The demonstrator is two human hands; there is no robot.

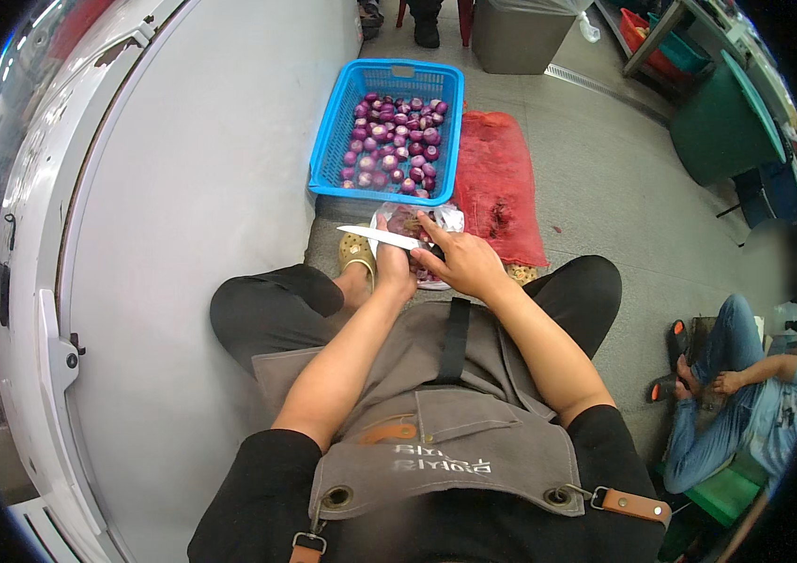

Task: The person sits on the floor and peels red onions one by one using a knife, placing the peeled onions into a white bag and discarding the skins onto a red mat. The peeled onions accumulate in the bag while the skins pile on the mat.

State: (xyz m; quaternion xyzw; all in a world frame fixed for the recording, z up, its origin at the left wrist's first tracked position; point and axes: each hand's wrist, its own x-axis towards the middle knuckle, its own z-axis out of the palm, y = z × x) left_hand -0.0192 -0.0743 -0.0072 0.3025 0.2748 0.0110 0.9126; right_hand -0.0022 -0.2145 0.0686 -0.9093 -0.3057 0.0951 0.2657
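A kitchen knife [383,236] with a pale blade and a dark handle lies across the front of my hands, its tip towards the left. My right hand [467,262] grips the handle, and its index finger reaches to a red onion [404,224]. My left hand [393,266] holds that onion from the left, thumb raised beside it; the blade partly hides the fingers. Under both hands is a white plastic bag [451,217] with purple onion skins or pieces in it. Just beyond it stands a blue plastic basket [386,191] holding many peeled red onions.
A red mesh sack [500,183] lies right of the basket. A white appliance panel [187,176] rises along my left. A grey bin [518,39] stands ahead, and a green bin [719,119] at far right. A person [743,394] sits low at right.
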